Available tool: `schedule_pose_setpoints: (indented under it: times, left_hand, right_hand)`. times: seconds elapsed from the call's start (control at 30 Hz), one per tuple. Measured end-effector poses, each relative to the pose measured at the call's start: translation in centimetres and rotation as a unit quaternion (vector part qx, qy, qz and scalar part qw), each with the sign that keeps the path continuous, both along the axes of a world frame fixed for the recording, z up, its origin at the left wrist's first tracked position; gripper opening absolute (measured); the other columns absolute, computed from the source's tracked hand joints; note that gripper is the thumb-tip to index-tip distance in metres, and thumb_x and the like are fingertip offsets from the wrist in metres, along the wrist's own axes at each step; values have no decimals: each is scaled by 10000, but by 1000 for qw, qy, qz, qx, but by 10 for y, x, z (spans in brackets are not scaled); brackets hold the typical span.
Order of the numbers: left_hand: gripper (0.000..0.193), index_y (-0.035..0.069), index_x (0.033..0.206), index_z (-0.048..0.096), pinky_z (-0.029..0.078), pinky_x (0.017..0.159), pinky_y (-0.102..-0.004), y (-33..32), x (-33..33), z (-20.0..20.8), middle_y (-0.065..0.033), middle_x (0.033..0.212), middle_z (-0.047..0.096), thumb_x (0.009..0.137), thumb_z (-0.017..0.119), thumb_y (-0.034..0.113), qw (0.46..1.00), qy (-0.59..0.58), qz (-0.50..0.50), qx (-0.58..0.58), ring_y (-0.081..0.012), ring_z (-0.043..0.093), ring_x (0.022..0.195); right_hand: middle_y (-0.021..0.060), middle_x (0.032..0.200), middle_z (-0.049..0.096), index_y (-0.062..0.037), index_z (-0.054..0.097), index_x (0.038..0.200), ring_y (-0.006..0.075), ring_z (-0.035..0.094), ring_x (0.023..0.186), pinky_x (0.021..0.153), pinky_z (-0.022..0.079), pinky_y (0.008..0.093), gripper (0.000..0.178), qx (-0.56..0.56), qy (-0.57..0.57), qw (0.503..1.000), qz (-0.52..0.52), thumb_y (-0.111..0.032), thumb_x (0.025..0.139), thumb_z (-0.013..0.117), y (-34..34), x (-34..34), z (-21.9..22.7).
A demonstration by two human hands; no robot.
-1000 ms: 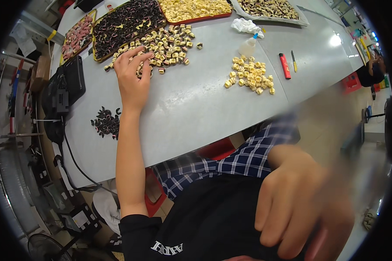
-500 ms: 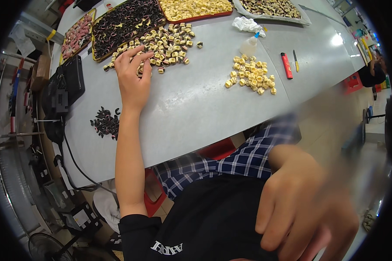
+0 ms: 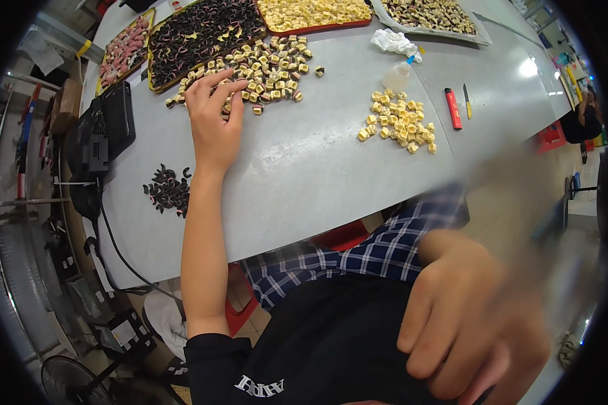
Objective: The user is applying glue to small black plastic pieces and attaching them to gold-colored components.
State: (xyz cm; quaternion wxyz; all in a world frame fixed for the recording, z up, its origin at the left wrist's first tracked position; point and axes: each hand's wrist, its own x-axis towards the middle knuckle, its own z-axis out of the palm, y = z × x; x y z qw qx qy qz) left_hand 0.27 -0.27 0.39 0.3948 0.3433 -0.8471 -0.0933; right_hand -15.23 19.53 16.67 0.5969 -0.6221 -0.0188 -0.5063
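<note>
My left hand (image 3: 216, 118) lies palm down at the near edge of a loose pile of small yellow cubes with dark sides (image 3: 273, 74). Its fingers are spread over some of the pieces, and nothing shows gripped between them. Close in front of my body is my right hand (image 3: 456, 314), large in the view, fingers curled inward. Whatever it may hold is hidden. A small heap of dark curved pieces (image 3: 169, 190) rests beside my left forearm. Farther right sits a heap of plain yellow cubes (image 3: 400, 121).
Along the back stand trays of pink pieces (image 3: 127, 50), black curved pieces (image 3: 206, 34), yellow cubes (image 3: 314, 13) and mixed pieces (image 3: 432, 15). A white cloth (image 3: 393, 42), blue-tipped bottle (image 3: 396, 77), red flat object (image 3: 452, 108) and small knife (image 3: 467, 101) lie rightward. A black device (image 3: 118, 121) trails a cable leftward.
The whole view has shifted slightly, so the table appears a little to the right. My left hand still rests at the pile, and my right hand stays curled near my body.
</note>
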Motion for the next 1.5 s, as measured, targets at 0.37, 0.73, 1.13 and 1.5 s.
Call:
schedule_pose_setpoints:
  times: [0.37, 0.73, 1.13, 1.5]
  left_hand:
    - [145, 100, 898, 653, 347, 924, -362, -2, -1, -3, -37, 1056, 567, 776, 587, 60, 1000, 8, -7, -2, -255, 420, 1056]
    - [149, 99, 894, 654, 346, 924, -361, -1, 0, -5, -38, 1058, 568, 766, 592, 56, 1000, 6, -6, -10, -258, 423, 1053]
    - [142, 75, 902, 651, 387, 877, -336, 7, 17, 48, -53, 1008, 586, 779, 586, 47, 997, 38, -25, -62, -243, 496, 947]
    - [133, 21, 872, 620, 433, 730, -318, 40, 110, 61, -89, 858, 596, 763, 629, 98, 990, -62, 95, 89, -241, 545, 832]
  right_hand:
    - [84, 567, 501, -34, 619, 889, 89, 327, 351, 314, 182, 198, 117, 7, -17, 1000, 14, -48, 850, 510, -3, 0, -10]
    - [91, 556, 503, -74, 627, 936, 94, 336, 360, 314, 194, 197, 151, 10, -68, 997, -23, -171, 870, 533, 9, 1, -31]
    - [99, 1172, 522, -58, 533, 1174, 229, 472, 1071, 930, 368, 330, 408, 129, 361, 493, -781, -249, 821, 604, -41, -115, -163]
    - [118, 1034, 609, -45, 567, 1122, 243, 543, 964, 876, 393, 344, 416, 181, 443, 527, -702, -278, 788, 650, -56, -127, -166]
